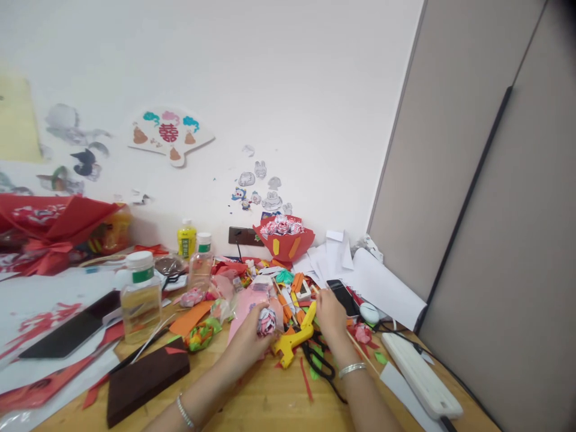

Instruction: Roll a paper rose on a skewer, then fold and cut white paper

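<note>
My left hand (248, 337) is closed around a pink and white paper flower (267, 322), its petals facing up beside the thumb. My right hand (331, 313) is closed on a thin wooden stick (365, 355); the tip shows past the fingers and the tail comes out behind the wrist. Between the hands lies a yellow glue gun (293, 341), one end close to my right fingers. Black-handled scissors (318, 361) rest just below it. Behind the flower is a sheet of pink paper (249, 302).
Coloured paper scraps cover the middle. A red-wrapped bouquet (288, 241) stands at the back. Left are a clear bottle (141, 303) and a dark brown block (148, 381). Right are a phone (342, 297), a white mouse (369, 313) and a white power strip (420, 375).
</note>
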The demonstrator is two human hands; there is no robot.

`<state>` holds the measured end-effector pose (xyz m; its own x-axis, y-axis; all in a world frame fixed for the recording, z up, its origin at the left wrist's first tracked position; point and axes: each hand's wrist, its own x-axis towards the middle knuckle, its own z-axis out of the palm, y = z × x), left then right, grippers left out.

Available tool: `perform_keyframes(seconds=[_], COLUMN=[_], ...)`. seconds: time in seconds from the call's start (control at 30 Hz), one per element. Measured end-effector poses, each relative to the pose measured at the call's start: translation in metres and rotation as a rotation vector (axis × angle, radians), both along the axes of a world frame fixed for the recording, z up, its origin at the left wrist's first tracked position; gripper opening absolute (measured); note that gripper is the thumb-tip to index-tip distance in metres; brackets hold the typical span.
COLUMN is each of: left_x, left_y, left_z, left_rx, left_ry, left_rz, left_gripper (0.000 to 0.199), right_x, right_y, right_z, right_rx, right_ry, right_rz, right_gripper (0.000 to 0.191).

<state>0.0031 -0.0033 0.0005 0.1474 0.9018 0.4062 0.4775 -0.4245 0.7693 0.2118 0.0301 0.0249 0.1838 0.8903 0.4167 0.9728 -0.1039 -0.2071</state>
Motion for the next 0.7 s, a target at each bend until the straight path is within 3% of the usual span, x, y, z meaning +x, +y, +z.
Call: perform_keyframes(seconds=[0.13, 0.23, 0.47, 0.7], left_x=[0.001, 0.001, 0.002, 0.003], left_y=[-0.001, -0.002, -0.002, -0.004], left_z=[0.004, 0.006, 0.005, 0.007], left_rx=[0.016, 0.067, 0.070, 0.067], left_ry=[-0.033, -0.045, -0.039, -0.046], left_rz=[-0.020, -0.047, -0.086, -0.071], left_gripper=[0.051, 0.043, 0.038, 0.048], right_x=[-0.044, -0.065, -0.068, -0.066], right_y=[-0.019, -0.033, -0.034, -0.032], right_z=[-0.005, -0.010, -0.013, -0.013], right_rx=[0.268, 0.351, 0.331, 0.327], right_ry=[-0.020, 0.034, 0.109, 0.105], right_rz=[0.413, 0.557, 0.576, 0.567], right_gripper=[0.024, 0.023, 0.020, 0.019])
